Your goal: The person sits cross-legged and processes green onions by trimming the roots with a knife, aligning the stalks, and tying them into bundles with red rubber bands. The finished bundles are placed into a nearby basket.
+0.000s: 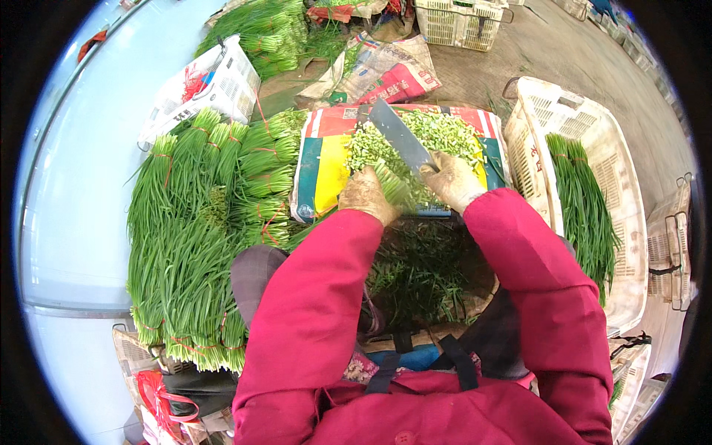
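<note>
My right hand [451,181], in a soiled light glove, grips a broad-bladed cleaver [396,133] whose blade slants up and to the left over a heap of chopped pale-green stem ends [445,133]. Closed around a bundle of green stalks [391,183] is my gloved left hand [367,196], just left of the cleaver's handle end. Both hands are above a board or block covered with a printed sack [328,167] in red, yellow and green. Bundles of long green leafy stalks [189,222], tied with red bands, are piled to the left of it.
A white plastic crate [603,167] on the right holds tied green bundles [581,206]. Another crate [233,89] with red ties stands at upper left. Loose green leaves [417,272] lie between my legs. Beyond the board are a crumpled sack [389,67] and a further crate [459,25].
</note>
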